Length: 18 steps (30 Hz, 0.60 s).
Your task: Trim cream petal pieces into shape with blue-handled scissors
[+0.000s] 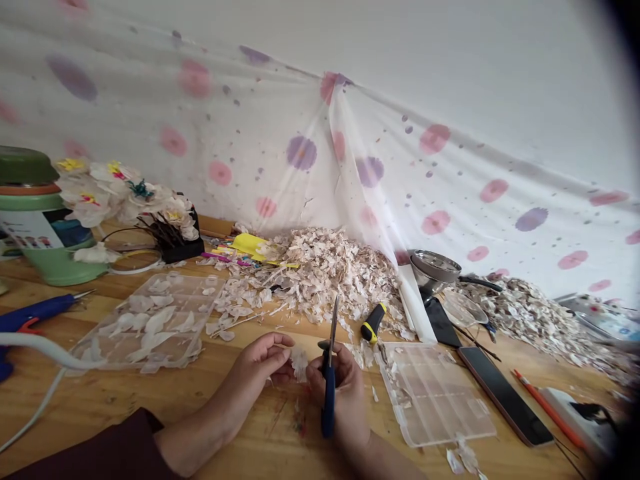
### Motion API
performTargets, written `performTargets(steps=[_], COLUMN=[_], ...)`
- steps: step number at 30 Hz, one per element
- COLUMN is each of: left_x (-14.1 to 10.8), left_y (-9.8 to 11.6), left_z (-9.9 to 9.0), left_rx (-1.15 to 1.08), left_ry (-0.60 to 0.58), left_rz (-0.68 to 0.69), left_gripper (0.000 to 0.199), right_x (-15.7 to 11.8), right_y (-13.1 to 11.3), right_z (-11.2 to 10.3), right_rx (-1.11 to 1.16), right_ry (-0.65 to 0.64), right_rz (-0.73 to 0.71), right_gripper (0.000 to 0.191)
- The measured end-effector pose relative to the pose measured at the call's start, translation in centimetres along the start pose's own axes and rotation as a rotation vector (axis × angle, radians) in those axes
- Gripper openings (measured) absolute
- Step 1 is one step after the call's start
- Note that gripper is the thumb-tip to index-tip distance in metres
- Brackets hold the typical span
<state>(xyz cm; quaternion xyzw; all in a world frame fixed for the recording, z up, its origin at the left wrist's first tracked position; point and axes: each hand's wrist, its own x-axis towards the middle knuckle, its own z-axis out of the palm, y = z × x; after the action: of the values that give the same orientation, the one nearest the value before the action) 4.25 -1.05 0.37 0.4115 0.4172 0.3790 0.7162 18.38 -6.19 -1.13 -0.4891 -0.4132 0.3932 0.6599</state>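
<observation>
Near the front middle of the table, my left hand (267,360) is closed in a pinch on a thin, whitish petal-like piece (300,365). My right hand (347,393) grips a pair of scissors (328,400) with dark blue handles, its blades pointing up and away from me. The fingertips of both hands are close together, with the pale piece between them. Beyond them lies a big heap of thin, pale flakes (340,267). A clear compartment tray (200,293) holding larger pale pieces sits to the left.
Right of my hands are a second clear divided tray (435,393), a yellow-black handled tool (373,323) and a phone (505,397). A blue glue gun (40,313), a green container (65,257) and handmade white flowers (145,200) stand left. Another flake heap (540,313) lies right.
</observation>
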Motion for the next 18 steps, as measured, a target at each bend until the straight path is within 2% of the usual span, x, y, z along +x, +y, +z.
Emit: performTargets(steps=[5, 10, 14, 18], left_x=[-0.2, 1.0, 1.9, 1.7], left_y=[0.3, -1.5, -2.3, -1.6], left_z=[0.3, -0.4, -1.0, -0.9], left_rx=[-0.013, 0.072, 0.065, 0.074], left_ry=[-0.009, -0.064, -0.032, 0.075], left_rz=[0.026, 0.07, 0.089, 0.087], left_gripper=[0.036, 0.039, 0.036, 0.038], right_x=[-0.1, 0.0, 0.3, -0.4], right_y=[0.2, 0.2, 0.4, 1.6], right_z=[0.0, 0.1, 0.1, 0.3], right_rx=[-0.037, -0.037, -0.016, 0.009], right_ry=[0.022, 0.039, 0.031, 0.046], right_rz=[-0.019, -0.034, 0.006, 0.003], right_gripper=[0.034, 0.034, 0.034, 0.032])
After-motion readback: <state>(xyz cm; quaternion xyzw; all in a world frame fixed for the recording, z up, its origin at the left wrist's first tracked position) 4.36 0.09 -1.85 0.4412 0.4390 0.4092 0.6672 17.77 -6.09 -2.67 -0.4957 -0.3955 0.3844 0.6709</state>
